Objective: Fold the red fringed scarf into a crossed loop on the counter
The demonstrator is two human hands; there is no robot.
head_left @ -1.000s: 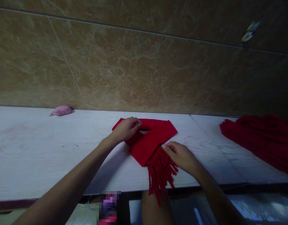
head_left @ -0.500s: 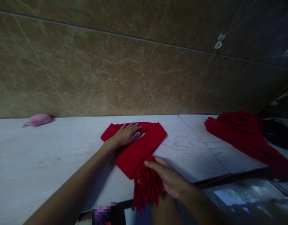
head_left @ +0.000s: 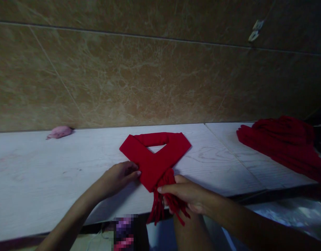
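Observation:
A red scarf (head_left: 160,153) lies folded on the white table (head_left: 45,174), its crossed ends forming a loop with a small triangular gap. Its red fringe (head_left: 163,205) hangs over the table's front edge. My left hand (head_left: 118,176) rests beside the scarf's lower left edge, fingertips touching the fabric, fingers curled. My right hand (head_left: 185,195) is closed round the fringe where it meets the scarf.
A heap of red scarves (head_left: 283,143) lies at the right end of the table. A small pink object (head_left: 59,132) sits against the brown marble wall (head_left: 150,69) at the left. A clip (head_left: 256,30) hangs on the wall, upper right.
My left hand has come off the top of the scarf and moved down to its lower left edge. My right hand now gathers the fringe in its grip.

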